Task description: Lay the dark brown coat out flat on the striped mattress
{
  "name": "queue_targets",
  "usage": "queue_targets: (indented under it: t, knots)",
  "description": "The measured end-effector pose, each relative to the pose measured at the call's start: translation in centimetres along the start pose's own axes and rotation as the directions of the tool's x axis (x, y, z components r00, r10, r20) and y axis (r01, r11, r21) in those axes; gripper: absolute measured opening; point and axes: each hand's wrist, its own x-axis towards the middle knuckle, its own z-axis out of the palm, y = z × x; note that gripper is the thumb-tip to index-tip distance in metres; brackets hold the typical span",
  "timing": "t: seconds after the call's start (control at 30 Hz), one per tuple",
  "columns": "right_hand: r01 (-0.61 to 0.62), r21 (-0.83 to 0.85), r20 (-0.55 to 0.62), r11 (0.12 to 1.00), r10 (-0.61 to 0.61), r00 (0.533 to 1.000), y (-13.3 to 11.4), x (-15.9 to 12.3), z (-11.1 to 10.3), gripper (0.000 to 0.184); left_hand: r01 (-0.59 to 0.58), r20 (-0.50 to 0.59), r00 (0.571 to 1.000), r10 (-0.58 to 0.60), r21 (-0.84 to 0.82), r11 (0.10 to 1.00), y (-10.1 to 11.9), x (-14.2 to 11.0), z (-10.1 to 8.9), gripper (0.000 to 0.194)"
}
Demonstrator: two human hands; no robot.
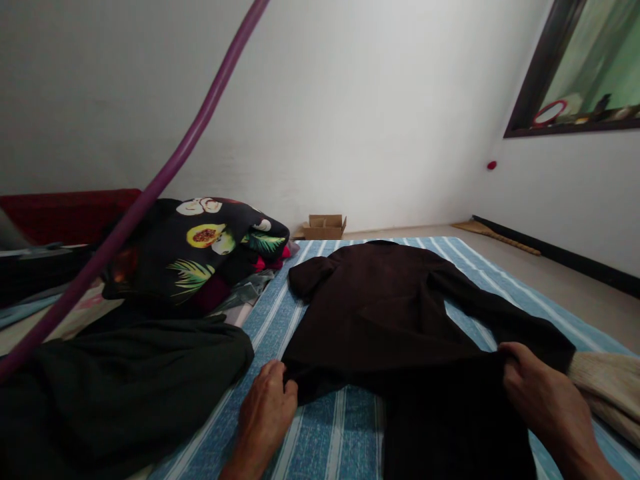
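A dark brown long-sleeved shirt (370, 307) lies spread out, its collar at the far end. One sleeve stretches to the right, while the left one is bunched or folded near the shoulder. My left hand (267, 410) grips the near left corner of the hem. At the near right corner, my right hand (545, 393) is closed on the hem, with the cloth pulled between both hands. Black cloth (455, 427) fills the area below the hem near my right hand; whether it belongs to the shirt, I cannot tell.
A blue-and-white striped sheet (335, 427) lies under the shirt. Dark green cloth (150, 373) and a fruit-print cloth (215, 247) are heaped at left. A purple pole (185, 147) slants across the left. A beige folded cloth (607, 380) is at right; a cardboard box (324, 228) stands behind.
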Motion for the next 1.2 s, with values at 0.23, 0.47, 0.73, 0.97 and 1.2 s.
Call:
queue_targets:
  t: [0.23,0.47,0.73,0.97,1.2]
  knots:
    - [-0.092,-0.037,0.096,0.995,0.095,0.991,0.5,-0.5,-0.4,0.037,0.093,0.032,0.996,-0.088,-0.298,0.95,-0.7,0.6,-2.1,0.017]
    - [-0.189,-0.025,-0.018,0.982,0.188,0.982,0.8,0.6,-1.7,0.038,0.076,0.024,0.992,-0.123,-0.897,0.435,3.9,0.6,-5.4,0.043]
    - [0.056,0.106,-0.301,0.993,-0.022,0.953,-2.6,-2.4,-1.1,0.027,0.075,-0.026,0.902,-0.43,-0.973,0.217,3.2,0.4,-3.9,0.044]
    - [0.782,0.518,-0.092,0.348,-0.886,0.455,-13.3,-10.0,2.4,0.012,-0.127,-0.258,0.892,-0.37,-0.931,0.343,4.3,1.8,-4.0,0.038]
    - [0.546,0.152,0.193,0.824,-0.567,0.801,-16.5,-7.5,3.2,0.02,-0.305,-0.473,0.864,-0.174,-0.765,0.567,6.3,3.8,-5.6,0.031]
